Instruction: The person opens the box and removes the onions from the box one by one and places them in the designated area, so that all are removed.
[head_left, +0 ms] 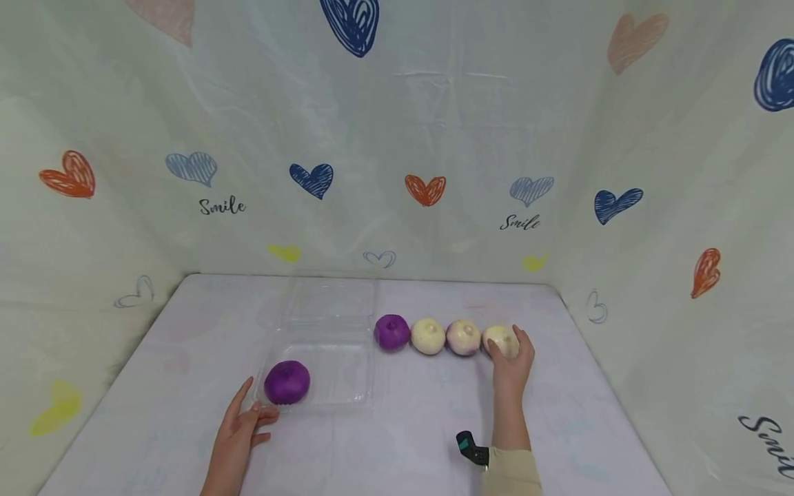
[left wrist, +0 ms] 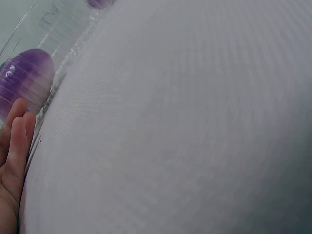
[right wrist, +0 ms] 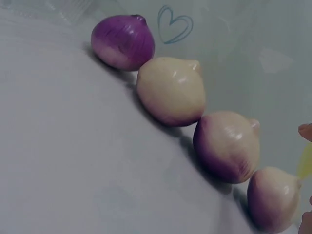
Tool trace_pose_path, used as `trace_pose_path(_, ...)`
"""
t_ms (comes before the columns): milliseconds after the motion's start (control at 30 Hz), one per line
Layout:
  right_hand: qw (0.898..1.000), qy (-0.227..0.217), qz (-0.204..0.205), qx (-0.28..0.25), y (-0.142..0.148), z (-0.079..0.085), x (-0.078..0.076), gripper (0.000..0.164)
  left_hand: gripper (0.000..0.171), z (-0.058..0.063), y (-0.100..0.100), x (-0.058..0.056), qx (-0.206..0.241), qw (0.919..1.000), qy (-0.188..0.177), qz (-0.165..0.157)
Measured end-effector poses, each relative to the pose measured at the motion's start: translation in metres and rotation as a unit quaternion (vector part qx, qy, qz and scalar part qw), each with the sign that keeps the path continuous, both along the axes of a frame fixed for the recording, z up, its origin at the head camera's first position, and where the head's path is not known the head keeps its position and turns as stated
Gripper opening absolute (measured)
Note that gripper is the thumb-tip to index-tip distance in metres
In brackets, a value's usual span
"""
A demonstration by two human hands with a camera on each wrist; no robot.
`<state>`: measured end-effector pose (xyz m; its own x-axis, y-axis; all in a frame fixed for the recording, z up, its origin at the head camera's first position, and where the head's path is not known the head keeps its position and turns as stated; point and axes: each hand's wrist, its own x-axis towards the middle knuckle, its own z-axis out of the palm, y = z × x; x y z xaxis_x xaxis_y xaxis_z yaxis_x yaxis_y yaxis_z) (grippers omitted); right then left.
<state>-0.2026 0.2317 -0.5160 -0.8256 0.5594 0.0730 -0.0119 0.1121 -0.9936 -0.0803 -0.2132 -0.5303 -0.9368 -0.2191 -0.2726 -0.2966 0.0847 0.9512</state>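
Note:
My left hand (head_left: 236, 430) rests at the near left corner of a clear plastic clamshell box (head_left: 367, 375), its fingers fairly straight at the rim. In the box, close to those fingers, sits a purple onion (head_left: 287, 382); it also shows through the plastic in the left wrist view. To the box's right, a purple onion (head_left: 392, 333), a pale onion (head_left: 428, 336) and a pale onion with a purple tinge (head_left: 463, 337) stand in a row. At the row's right end my right hand (head_left: 511, 368) grips another pale onion (head_left: 500, 339) between thumb and fingers.
The box's lid (head_left: 331, 300) lies folded back toward the rear wall. A black strapped device (head_left: 473, 449) sits at the right wrist. Cloth printed with hearts hangs behind and on both sides of the white table (head_left: 409, 448).

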Motion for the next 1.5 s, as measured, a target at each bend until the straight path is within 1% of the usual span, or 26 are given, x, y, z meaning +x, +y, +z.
trace_pose_path(100, 1.0, -0.003, 0.021, 0.009, -0.009, 0.01, 0.002, 0.062, 0.063, 0.001, 0.0, 0.0, 0.002, 1.0, 0.001, 0.0)
trace_pose_path(200, 0.999, 0.001, 0.051, 0.012, -0.02, 0.019, 0.004, 0.06, 0.063, 0.002, 0.0, 0.001, 0.002, 1.0, 0.005, 0.001)
trace_pose_path(333, 0.996, -0.003, 0.087, 0.0, -0.038, 0.028, 0.007, 0.059, 0.063, 0.002, -0.001, 0.001, 0.004, 1.0, 0.004, 0.003)
trace_pose_path(533, 0.993, 0.009, 0.115, -0.005, -0.061, 0.04, 0.011, 0.055, 0.062, 0.001, -0.001, 0.001, 0.01, 0.9999, -0.007, 0.006)
trace_pose_path(700, 0.988, 0.024, 0.151, 0.009, -0.081, 0.044, 0.013, 0.052, 0.062, 0.001, -0.001, 0.002, 0.009, 0.9999, -0.01, 0.009)
trace_pose_path(900, 0.98, 0.017, 0.197, 0.019, -0.103, 0.051, 0.018, 0.05, 0.062, 0.002, 0.0, 0.001, 0.009, 0.9999, -0.005, 0.008)
trace_pose_path(1033, 0.974, 0.019, 0.225, 0.013, -0.115, 0.053, 0.022, 0.049, 0.062, 0.0, 0.0, 0.001, 0.012, 0.9999, -0.003, 0.008)
trace_pose_path(1200, 0.966, 0.022, 0.258, 0.002, -0.127, 0.054, 0.025, 0.046, 0.061, -0.001, 0.001, 0.002, 0.016, 0.9998, -0.012, 0.01)
trace_pose_path(1500, 0.95, 0.029, 0.312, -0.012, -0.157, 0.054, 0.029, 0.046, 0.064, -0.001, 0.0, 0.001, 0.012, 0.9998, -0.006, 0.012)
